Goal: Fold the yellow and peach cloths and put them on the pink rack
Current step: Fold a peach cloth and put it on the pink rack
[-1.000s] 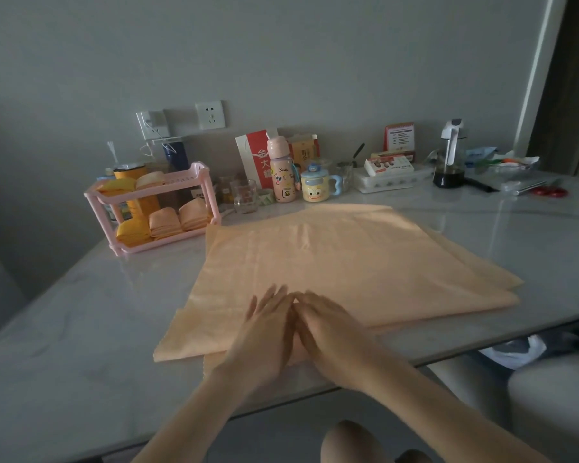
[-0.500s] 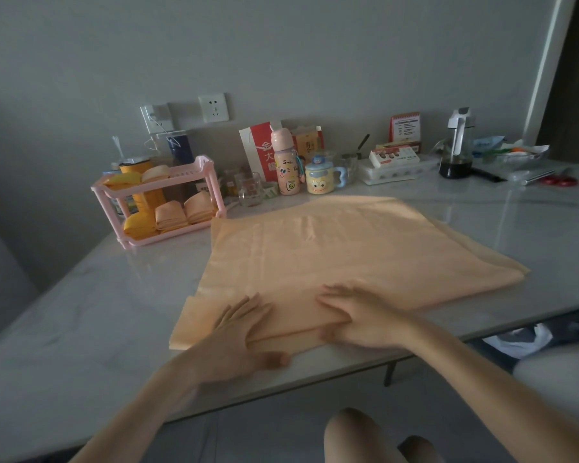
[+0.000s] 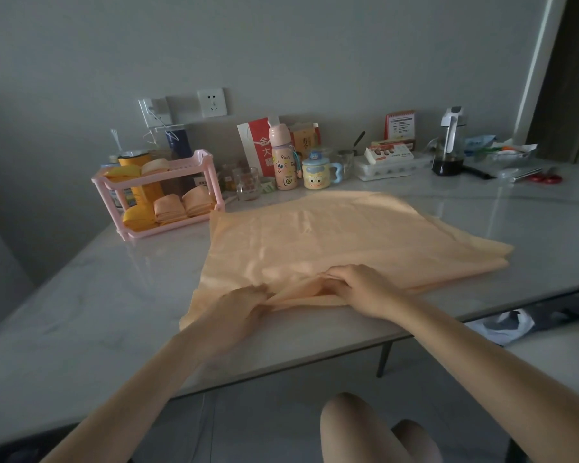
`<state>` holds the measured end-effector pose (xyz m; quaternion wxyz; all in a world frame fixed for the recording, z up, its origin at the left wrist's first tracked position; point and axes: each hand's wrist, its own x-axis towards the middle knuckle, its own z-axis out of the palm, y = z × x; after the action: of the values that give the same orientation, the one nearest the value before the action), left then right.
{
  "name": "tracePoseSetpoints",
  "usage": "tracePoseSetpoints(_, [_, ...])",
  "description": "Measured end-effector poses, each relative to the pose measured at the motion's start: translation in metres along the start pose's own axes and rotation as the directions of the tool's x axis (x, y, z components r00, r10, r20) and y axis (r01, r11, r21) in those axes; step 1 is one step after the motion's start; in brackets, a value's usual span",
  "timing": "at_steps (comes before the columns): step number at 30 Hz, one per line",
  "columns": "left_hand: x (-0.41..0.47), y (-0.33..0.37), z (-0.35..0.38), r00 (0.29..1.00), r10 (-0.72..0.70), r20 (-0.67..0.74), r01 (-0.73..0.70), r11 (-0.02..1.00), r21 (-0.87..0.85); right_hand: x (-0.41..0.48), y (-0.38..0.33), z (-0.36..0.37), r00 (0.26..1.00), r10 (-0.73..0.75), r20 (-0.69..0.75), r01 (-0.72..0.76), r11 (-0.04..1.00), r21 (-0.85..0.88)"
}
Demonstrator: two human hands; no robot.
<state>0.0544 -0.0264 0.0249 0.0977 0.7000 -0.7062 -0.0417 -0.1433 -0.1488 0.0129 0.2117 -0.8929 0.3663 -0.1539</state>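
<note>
A large peach cloth point(image 3: 331, 235) lies spread over the marble table point(image 3: 81, 295), with another layer showing under its right edge. My left hand point(image 3: 238, 305) and my right hand point(image 3: 358, 289) both pinch its near edge, which is bunched into a raised ridge between them. The pink rack point(image 3: 168, 195) stands at the back left. Folded yellow cloths point(image 3: 137, 215) and folded peach cloths point(image 3: 184, 207) sit on its lower shelf, and more rolled cloths lie on its top shelf.
Along the wall stand a pink bottle point(image 3: 283, 162), a cartoon mug point(image 3: 316, 170), a glass point(image 3: 246, 183), boxes, an egg tray point(image 3: 385, 163) and a dark-liquid jug point(image 3: 448, 148). Red scissors point(image 3: 547, 178) lie at far right. The table's front edge runs just below my hands.
My hands went from pressing flat side by side, spread apart along the near edge, then curled and gathered the cloth's edge into a ridge.
</note>
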Motion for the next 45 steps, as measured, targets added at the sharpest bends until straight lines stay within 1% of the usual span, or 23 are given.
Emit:
tracePoseSetpoints(1, [0.000,-0.004,0.000,0.999,-0.043,-0.030,0.043,0.999,0.011,-0.001,-0.002,-0.002,1.000,0.006,0.013,-0.006,1.000,0.026])
tracePoseSetpoints(2, [-0.001,-0.007,0.001,0.997,-0.072,-0.028,0.071,0.997,-0.013,-0.002,-0.005,-0.005,1.000,0.009,0.028,-0.010,0.999,0.032])
tracePoseSetpoints(5, [-0.004,-0.023,-0.001,0.995,-0.091,0.030,0.094,0.989,-0.113,-0.008,-0.012,-0.010,0.998,-0.007,0.059,0.008,1.000,-0.018])
tracePoseSetpoints(8, [-0.016,-0.037,-0.011,0.996,-0.059,0.073,0.067,0.991,-0.116,-0.020,-0.018,-0.012,0.990,-0.025,0.136,0.028,0.999,-0.016])
tracePoseSetpoints(10, [-0.030,-0.045,-0.016,0.991,-0.035,0.126,0.060,0.978,-0.201,-0.032,-0.021,-0.011,0.984,-0.021,0.176,0.026,0.999,-0.026])
tracePoseSetpoints(12, [-0.040,-0.061,-0.013,0.992,-0.011,0.129,0.042,0.971,-0.234,-0.045,-0.023,-0.008,0.977,-0.058,0.204,0.069,0.996,-0.049])
tracePoseSetpoints(13, [-0.042,-0.075,-0.007,0.985,-0.042,0.170,0.077,0.976,-0.205,-0.051,-0.024,-0.008,0.972,-0.078,0.221,0.101,0.990,-0.094])
tracePoseSetpoints(15, [-0.050,-0.086,0.000,0.938,-0.146,0.314,0.203,0.966,-0.157,-0.057,-0.028,-0.006,0.962,-0.088,0.260,0.136,0.975,-0.175])
tracePoseSetpoints(16, [-0.053,-0.076,-0.004,0.929,-0.131,0.347,0.178,0.978,-0.107,-0.058,-0.031,-0.007,0.957,-0.082,0.277,0.136,0.974,-0.181])
tracePoseSetpoints(17, [-0.055,-0.060,-0.012,0.934,-0.100,0.342,0.144,0.984,-0.105,-0.058,-0.037,-0.008,0.959,-0.094,0.267,0.138,0.979,-0.152])
tracePoseSetpoints(18, [-0.057,-0.048,-0.014,0.956,-0.069,0.284,0.122,0.977,-0.174,-0.055,-0.044,-0.008,0.967,-0.118,0.227,0.145,0.984,-0.105])
tracePoseSetpoints(19, [-0.054,-0.037,-0.012,0.980,-0.065,0.190,0.107,0.970,-0.219,-0.053,-0.049,-0.006,0.978,-0.136,0.156,0.147,0.987,-0.067])
tracePoseSetpoints(20, [-0.048,-0.023,-0.008,0.994,-0.059,0.087,0.076,0.975,-0.209,-0.050,-0.054,-0.003,0.987,-0.144,0.077,0.149,0.987,-0.065])
tracePoseSetpoints(21, [-0.044,-0.010,-0.002,0.999,-0.049,0.020,0.051,0.987,-0.153,-0.046,-0.058,0.004,0.988,-0.152,0.029,0.154,0.983,-0.098])
tracePoseSetpoints(23, [-0.034,0.002,0.017,0.999,-0.044,-0.022,0.042,0.996,-0.080,-0.041,-0.060,0.022,0.986,-0.163,0.030,0.166,0.961,-0.223])
tracePoseSetpoints(24, [-0.032,0.003,0.025,0.997,-0.076,-0.020,0.075,0.996,-0.046,-0.040,-0.061,0.032,0.984,-0.165,0.066,0.177,0.948,-0.265])
tracePoseSetpoints(27, [-0.033,-0.006,0.035,0.990,-0.141,0.005,0.141,0.990,0.028,-0.044,-0.054,0.042,0.981,-0.134,0.139,0.170,0.942,-0.290])
tracePoseSetpoints(32, [-0.055,-0.027,0.027,0.982,-0.187,0.025,0.184,0.979,0.086,-0.058,-0.024,0.031,0.983,-0.103,0.151,0.156,0.905,-0.395])
tracePoseSetpoints(36, [-0.078,-0.044,0.017,0.972,-0.227,0.064,0.218,0.968,0.124,-0.077,-0.003,0.014,0.991,-0.052,0.127,0.096,0.922,-0.375])
tracePoseSetpoints(38, [-0.086,-0.058,0.014,0.966,-0.252,0.057,0.244,0.963,0.119,-0.087,0.008,0.004,0.993,-0.029,0.111,0.070,0.920,-0.387])
tracePoseSetpoints(41, [-0.093,-0.070,0.007,0.959,-0.261,0.107,0.251,0.963,0.098,-0.101,0.031,-0.009,0.999,0.022,0.038,-0.006,0.921,-0.390])
tracePoseSetpoints(42, [-0.094,-0.073,0.003,0.957,-0.262,0.126,0.253,0.964,0.085,-0.102,0.041,-0.012,1.000,-0.005,-0.002,0.004,0.915,-0.405])
tracePoseSetpoints(45, [-0.095,-0.074,-0.006,0.950,-0.256,0.180,0.256,0.966,0.025,-0.106,0.072,-0.018,0.993,-0.073,-0.097,0.012,0.851,-0.525])
